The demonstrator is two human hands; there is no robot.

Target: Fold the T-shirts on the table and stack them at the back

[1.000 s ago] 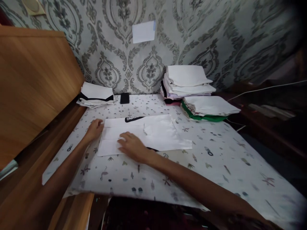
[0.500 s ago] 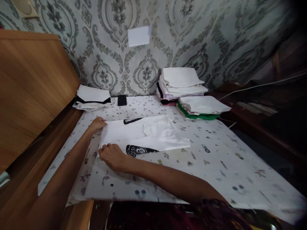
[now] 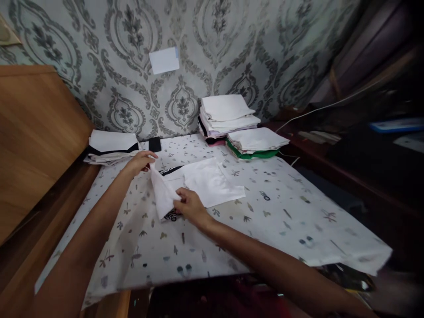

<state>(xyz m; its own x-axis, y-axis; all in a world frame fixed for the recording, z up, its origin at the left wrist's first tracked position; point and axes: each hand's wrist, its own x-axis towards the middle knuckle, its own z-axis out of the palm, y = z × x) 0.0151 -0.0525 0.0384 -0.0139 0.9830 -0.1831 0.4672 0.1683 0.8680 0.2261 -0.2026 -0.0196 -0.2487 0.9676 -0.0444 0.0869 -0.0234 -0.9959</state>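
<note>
A white garment point(image 3: 205, 181), partly folded, lies on the patterned cloth with black printed panels showing at its far and near edges. Its left end is raised and bent over towards the right. My left hand point(image 3: 141, 163) pinches the far corner of that raised end. Closer to me, my right hand point(image 3: 192, 207) grips the near part of the same end between thumb and fingers. Part of the lettering and the near print is covered by the turned-over fabric.
Folded clothes stand in a left stack point(image 3: 112, 143), a tall back stack point(image 3: 227, 110) and a lower stack point(image 3: 256, 139) with a green layer. A black phone-like object point(image 3: 154, 144) lies beside the left stack. A wooden panel point(image 3: 36, 141) borders the left side.
Both hands have lifted the garment's left end off the cloth and carried it to the right, over the rest. The camera view has turned slightly to the right.
</note>
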